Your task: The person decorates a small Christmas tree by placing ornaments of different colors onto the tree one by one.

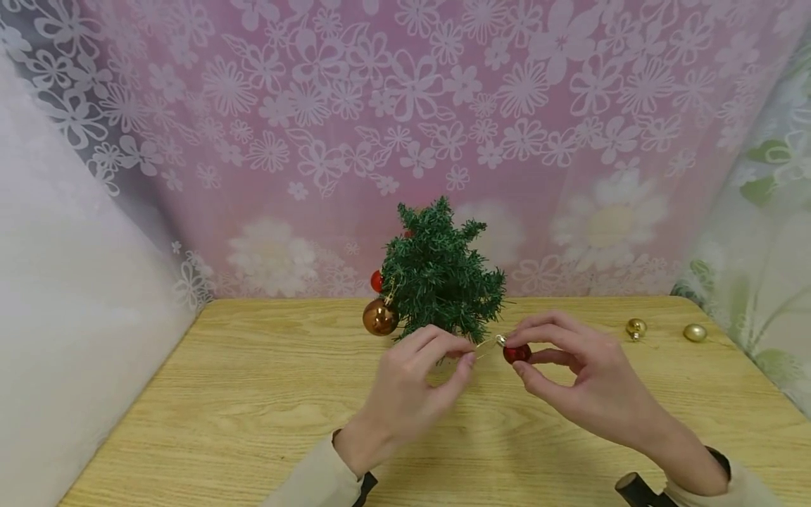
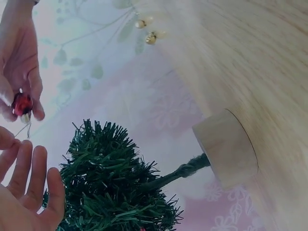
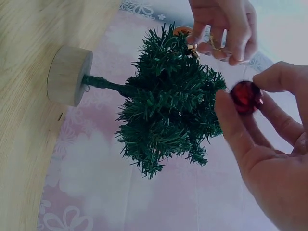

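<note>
Pinching a red bauble (image 1: 517,353) between thumb and fingers, the right grip (image 1: 598,384) faces the left grip (image 1: 412,380), which pinches the bauble's gold string (image 1: 487,343). A green tree (image 1: 443,274) stands on the worktop (image 1: 253,394) just beyond both, a bronze bauble (image 1: 380,317) hanging beyond the left grip; two gold baubles (image 1: 695,332) lie to the right of the right grip.
</note>
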The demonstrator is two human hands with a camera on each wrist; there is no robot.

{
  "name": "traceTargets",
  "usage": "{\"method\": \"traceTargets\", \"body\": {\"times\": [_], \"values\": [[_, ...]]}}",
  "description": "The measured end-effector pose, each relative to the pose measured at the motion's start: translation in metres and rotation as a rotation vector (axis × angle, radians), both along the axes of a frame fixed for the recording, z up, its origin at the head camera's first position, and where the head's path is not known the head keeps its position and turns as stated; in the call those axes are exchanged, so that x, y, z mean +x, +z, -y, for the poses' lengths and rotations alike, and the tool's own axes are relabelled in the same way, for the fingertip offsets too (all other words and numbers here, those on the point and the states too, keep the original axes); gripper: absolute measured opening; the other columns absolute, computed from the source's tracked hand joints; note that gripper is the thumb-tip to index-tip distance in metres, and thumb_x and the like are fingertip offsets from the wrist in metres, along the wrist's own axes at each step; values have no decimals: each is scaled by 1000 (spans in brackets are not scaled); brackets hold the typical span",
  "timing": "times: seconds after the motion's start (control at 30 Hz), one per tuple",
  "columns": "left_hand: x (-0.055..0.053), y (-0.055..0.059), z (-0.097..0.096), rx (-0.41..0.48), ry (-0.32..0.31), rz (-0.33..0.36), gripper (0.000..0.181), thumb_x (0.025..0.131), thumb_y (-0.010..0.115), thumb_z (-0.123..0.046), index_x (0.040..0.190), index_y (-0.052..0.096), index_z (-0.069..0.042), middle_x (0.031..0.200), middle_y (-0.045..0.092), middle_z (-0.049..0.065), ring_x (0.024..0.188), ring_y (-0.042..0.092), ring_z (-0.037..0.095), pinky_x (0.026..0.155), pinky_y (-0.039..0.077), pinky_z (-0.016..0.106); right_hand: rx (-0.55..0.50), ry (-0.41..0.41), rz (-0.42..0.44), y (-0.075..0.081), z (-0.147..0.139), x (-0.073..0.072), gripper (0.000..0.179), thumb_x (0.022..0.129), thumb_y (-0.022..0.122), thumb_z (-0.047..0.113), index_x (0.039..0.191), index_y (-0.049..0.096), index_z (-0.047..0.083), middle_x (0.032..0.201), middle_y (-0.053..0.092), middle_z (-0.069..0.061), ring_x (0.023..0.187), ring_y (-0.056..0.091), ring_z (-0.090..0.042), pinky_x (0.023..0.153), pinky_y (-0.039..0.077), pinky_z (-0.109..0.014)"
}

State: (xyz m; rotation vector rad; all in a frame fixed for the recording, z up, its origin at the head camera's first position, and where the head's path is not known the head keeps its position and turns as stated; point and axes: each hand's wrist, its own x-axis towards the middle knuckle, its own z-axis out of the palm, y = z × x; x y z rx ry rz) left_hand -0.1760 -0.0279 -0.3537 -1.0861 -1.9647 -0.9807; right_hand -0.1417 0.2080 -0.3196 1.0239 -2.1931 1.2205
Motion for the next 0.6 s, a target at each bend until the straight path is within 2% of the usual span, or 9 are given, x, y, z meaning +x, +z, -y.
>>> {"method": "traceTargets", "body": {"times": [0.13, 0.23, 0.47, 0.6], "values": [[1, 2, 3, 97, -81, 56, 9, 98, 66, -8, 103, 72, -13, 95, 70, -3, 85, 66, 6, 73, 56, 21, -9, -6, 29, -1, 3, 2, 49, 77, 70, -24, 102, 69, 18, 109, 59, 3, 88, 65, -4, 67, 60, -21], [2, 3, 5, 139, -119, 85, 9, 99, 65, -8, 104, 71, -13, 94, 70, -2, 86, 66, 7, 73, 56, 22, 18, -13, 31, 1, 5, 2, 51, 78, 70, -22, 98, 66, 25, 103, 59, 8, 81, 62, -3, 64, 59, -19], [4, 3, 6, 165, -175, 116, 10, 98, 64, -7, 103, 70, -13, 95, 71, 0, 86, 66, 7, 75, 57, 22, 71, -49, -20, 2, 9, 1, 47, 79, 75, -16, 102, 69, 24, 93, 62, 16, 75, 64, 2, 59, 57, -15], [5, 4, 6, 175, -194, 112, 10, 98, 65, -6, 103, 70, -13, 94, 71, 0, 86, 66, 8, 76, 57, 20, 92, -37, -60, 0, 11, -1, 46, 77, 79, -13, 104, 72, 24, 89, 62, 17, 73, 61, 3, 58, 54, -13]]}}
